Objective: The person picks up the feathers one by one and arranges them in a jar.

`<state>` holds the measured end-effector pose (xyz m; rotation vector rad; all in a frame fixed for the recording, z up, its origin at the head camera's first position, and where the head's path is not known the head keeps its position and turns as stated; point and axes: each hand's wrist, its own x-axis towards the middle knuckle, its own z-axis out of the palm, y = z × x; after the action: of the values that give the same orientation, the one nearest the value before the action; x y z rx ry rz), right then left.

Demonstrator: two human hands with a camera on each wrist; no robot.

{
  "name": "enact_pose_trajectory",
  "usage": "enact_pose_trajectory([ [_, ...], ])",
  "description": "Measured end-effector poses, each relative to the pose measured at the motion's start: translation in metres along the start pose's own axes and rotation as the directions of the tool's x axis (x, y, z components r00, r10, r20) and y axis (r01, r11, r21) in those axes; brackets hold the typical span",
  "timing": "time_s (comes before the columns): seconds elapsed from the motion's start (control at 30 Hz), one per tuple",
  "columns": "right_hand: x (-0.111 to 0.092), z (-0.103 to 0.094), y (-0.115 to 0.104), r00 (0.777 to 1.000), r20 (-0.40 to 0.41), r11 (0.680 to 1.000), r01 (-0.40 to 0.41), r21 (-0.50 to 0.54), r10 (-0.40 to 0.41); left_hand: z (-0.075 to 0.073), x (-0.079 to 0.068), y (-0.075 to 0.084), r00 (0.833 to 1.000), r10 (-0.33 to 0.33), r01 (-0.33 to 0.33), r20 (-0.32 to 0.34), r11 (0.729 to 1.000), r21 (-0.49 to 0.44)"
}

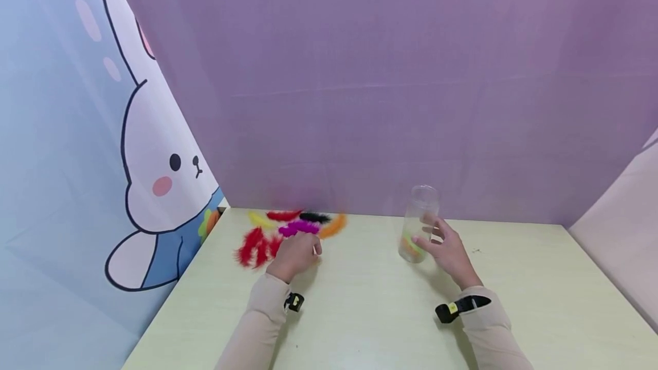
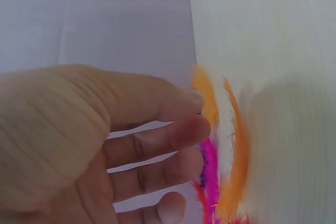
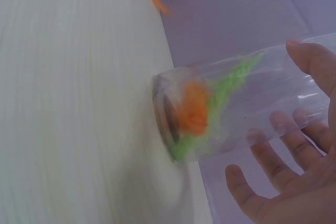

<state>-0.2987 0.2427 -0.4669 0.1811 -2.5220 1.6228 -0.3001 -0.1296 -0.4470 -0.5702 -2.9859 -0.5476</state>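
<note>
Head view: right fingers [image 1: 437, 226] grip a clear jar [image 1: 414, 218], long axis nearly upright; feathers [image 1: 298, 227] lie near loosely spread left fingers [image 2: 176, 133].

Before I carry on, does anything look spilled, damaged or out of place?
One small oddity: a dark mark on the pale tabletop, right of the clear jar. It interrupts an otherwise plain stretch, though it's too small to identify. Nothing else stands out.

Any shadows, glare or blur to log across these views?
Head: soft shadows on the table by the left hand and right hand; left wrist: broad, soft-edged shadow at lower right; right wrist: white glints on the clear jar, blur on the orange feather inside.
</note>
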Motion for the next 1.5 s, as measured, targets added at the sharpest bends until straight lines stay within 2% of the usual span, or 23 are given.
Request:
enact_pose_trajectory([
  [0.27, -0.001, 0.001, -0.002, 1.0, 0.002, 1.0, 0.001, -0.007, -0.001, 0.0, -0.004, 0.001, 0.999, -0.011, 0.012, 0.053, 1.0, -0.004],
  [0.6, -0.002, 0.001, 0.0, 1.0, 0.004, 1.0, 0.002, -0.013, -0.002, 0.013, -0.001, -0.005, 1.0, 0.001, -0.002, 0.009, 0.997, 0.077],
  [0.9, -0.002, 0.001, 0.002, 1.0, 0.0, 1.0, 0.011, -0.023, -0.011, 0.02, 0.001, -0.007, 1.0, -0.005, 0.007, -0.025, 0.998, 0.069],
  [1.13, 0.0, 0.001, 0.004, 1.0, 0.001, 1.0, 0.011, -0.007, -0.011, 0.018, 0.001, -0.006, 0.999, 0.002, 0.002, -0.044, 0.996, 0.092],
  [1.5, 0.002, 0.001, 0.008, 1.0, 0.004, 1.0, 0.01, -0.003, -0.01, 0.007, 0.003, 0.005, 0.997, 0.043, -0.037, -0.071, 0.996, 0.076],
])
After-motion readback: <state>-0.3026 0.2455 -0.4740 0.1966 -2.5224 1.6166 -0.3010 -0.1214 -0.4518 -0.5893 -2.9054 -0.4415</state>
